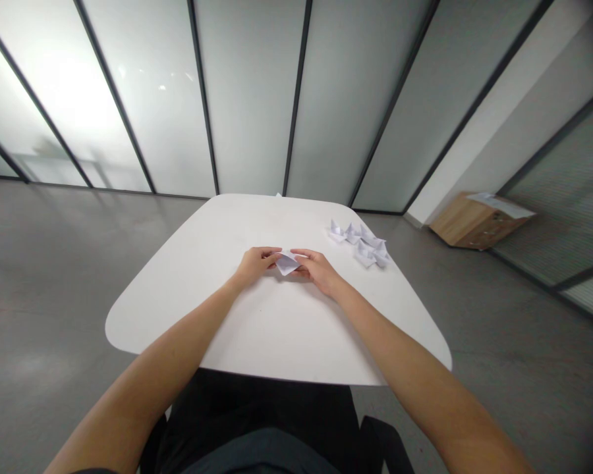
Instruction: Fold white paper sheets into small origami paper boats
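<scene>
A small folded piece of white paper [287,263] sits right between the two hands, around the middle of the surface [271,336]. Can't really tell if it's touching the surface or lifted just off it. The left hand [255,266] comes in from one side and the right hand [321,272] from the other, which makes sense: holding it from both sides keeps a piece that small steady. The left hand's fingers [271,253] curl over and seem to pinch one end, while the right hand's fingers [301,254] press in on the other. The exact grip is hard to make out since the paper's tiny in frame. Off toward the far right edge of the surface there's a little cluster of paper boats [360,242], probably parked there to stay out of the way of the hands. Past that is the grey floor [54,276], with a wooden cabinet [474,224] by the glass wall [250,99] and a sheet [501,204] lying on top of it.
</scene>
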`<state>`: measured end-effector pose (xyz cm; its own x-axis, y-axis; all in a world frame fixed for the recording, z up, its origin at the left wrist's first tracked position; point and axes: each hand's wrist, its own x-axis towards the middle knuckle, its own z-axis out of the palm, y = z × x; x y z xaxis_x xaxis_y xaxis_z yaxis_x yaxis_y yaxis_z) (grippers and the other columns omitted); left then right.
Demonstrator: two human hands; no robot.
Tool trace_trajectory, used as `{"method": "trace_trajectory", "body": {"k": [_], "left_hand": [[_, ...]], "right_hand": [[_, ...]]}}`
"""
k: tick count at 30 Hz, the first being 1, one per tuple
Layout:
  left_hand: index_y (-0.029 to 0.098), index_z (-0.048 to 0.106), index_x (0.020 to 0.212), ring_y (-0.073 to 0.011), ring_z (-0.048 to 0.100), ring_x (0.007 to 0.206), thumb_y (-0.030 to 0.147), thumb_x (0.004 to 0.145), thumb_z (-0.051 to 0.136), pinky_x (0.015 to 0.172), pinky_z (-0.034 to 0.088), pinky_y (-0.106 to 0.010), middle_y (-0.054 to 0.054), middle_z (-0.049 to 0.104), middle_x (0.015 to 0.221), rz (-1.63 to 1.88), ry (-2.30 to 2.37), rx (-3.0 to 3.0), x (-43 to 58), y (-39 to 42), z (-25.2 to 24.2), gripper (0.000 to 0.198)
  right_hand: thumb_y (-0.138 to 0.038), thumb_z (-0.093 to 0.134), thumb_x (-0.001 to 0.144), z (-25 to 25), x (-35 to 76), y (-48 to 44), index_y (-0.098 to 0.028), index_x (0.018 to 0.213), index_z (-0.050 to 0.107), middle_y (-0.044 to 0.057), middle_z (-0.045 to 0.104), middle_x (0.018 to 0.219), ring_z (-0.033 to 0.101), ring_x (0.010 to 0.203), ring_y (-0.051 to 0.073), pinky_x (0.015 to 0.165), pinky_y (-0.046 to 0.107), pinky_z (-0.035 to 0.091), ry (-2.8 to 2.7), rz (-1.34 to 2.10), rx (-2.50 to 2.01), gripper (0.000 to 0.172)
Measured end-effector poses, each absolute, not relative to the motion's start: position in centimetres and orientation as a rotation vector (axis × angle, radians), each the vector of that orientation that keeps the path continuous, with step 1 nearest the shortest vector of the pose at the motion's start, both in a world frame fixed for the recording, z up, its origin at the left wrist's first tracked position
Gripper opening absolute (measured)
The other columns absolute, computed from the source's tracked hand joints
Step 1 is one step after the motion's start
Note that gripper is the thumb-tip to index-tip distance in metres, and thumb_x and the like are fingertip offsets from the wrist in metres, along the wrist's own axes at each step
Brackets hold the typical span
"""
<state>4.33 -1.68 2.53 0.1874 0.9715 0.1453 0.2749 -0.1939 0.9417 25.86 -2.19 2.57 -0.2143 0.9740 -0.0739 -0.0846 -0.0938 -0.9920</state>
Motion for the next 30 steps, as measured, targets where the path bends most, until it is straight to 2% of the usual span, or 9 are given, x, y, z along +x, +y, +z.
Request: {"method": "trace_trajectory", "body": {"k": [3,6,14,22,26,30], "left_hand": [[0.014,0.075,0.122,-0.0178,0.068,0.087,0.057,0.082,0.074,0.082,0.056,-0.029,-0.008,0.075,0.103,1.046,1.053,1.503,4.5,-1.6,2.3,0.059],[0.015,0.077,0.117,-0.0186,0.068,0.095,0.061,0.084,0.070,0.088,0.057,-0.031,-0.009,0.075,0.110,1.035,1.012,1.449,4.5,-1.6,2.2,0.057],[0.014,0.068,0.133,-0.0201,0.071,0.091,0.037,0.076,0.085,0.085,0.060,-0.035,-0.013,0.073,0.112,1.041,0.990,1.462,4.3,-2.0,2.4,0.063],[0.015,0.062,0.134,-0.0198,0.071,0.091,0.031,0.078,0.080,0.082,0.056,-0.032,-0.015,0.068,0.128,1.045,0.973,1.567,4.2,-2.0,2.4,0.061],[0.019,0.070,0.121,-0.0166,0.068,0.082,0.026,0.078,0.075,0.081,0.054,-0.030,-0.009,0.071,0.120,0.982,1.175,1.851,3.9,-1.7,2.4,0.044],[0.019,0.074,0.116,-0.0194,0.066,0.079,0.028,0.081,0.071,0.085,0.052,-0.033,-0.008,0.073,0.107,0.842,1.294,2.142,3.5,-1.5,2.2,0.036]], "right_hand": [[-0.018,0.069,0.085,2.5,26.1,-2.1,-0.018,0.118,0.072,0.007,0.077,0.104,0.074,0.083,0.019,0.077,0.032,0.066,-1.251,1.447,-1.081,0.033],[-0.016,0.070,0.083,2.4,26.2,-2.0,-0.018,0.119,0.072,0.006,0.077,0.101,0.074,0.084,0.019,0.078,0.032,0.066,-1.271,1.432,-1.071,0.036],[-0.015,0.068,0.085,2.3,26.1,-2.1,-0.020,0.126,0.070,0.006,0.076,0.105,0.074,0.088,0.019,0.079,0.032,0.066,-1.334,1.421,-1.019,0.041],[-0.019,0.067,0.087,2.0,25.9,-2.0,-0.021,0.130,0.066,0.005,0.075,0.103,0.072,0.082,0.018,0.080,0.034,0.064,-1.429,1.351,-1.003,0.043],[-0.020,0.066,0.089,1.7,26.3,-1.6,-0.024,0.129,0.067,0.004,0.077,0.099,0.070,0.084,0.019,0.088,0.038,0.058,-1.819,0.913,-1.163,0.040],[-0.022,0.071,0.088,1.0,26.3,-1.0,-0.021,0.125,0.071,0.010,0.073,0.120,0.067,0.103,0.024,0.101,0.041,0.049,-2.181,0.445,-1.179,0.037]]}}
